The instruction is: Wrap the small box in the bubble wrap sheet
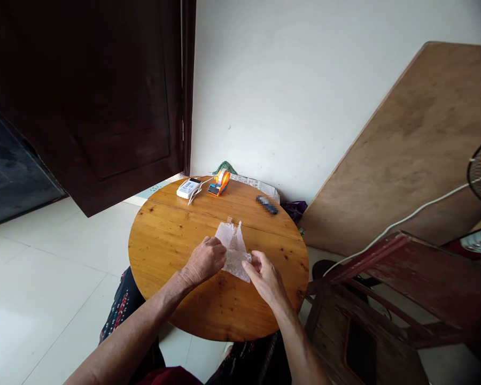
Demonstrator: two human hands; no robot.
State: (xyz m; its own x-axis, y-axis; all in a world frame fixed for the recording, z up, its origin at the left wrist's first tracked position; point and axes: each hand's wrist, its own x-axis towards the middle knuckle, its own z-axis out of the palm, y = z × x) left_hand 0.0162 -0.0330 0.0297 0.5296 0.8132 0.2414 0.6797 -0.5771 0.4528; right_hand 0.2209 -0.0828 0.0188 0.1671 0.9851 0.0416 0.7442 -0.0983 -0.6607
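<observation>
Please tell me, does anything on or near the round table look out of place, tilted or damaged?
Mostly no. The bubble wrap piece held by the left hand and right hand looks crumpled. A large wooden board leans tilted against the wall. The tape dispenser and white box sit at the table's far edge.

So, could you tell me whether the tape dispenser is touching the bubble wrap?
Apart. The head view shows the tape dispenser at the table's far edge, with bare wood between it and the bubble wrap.
</observation>
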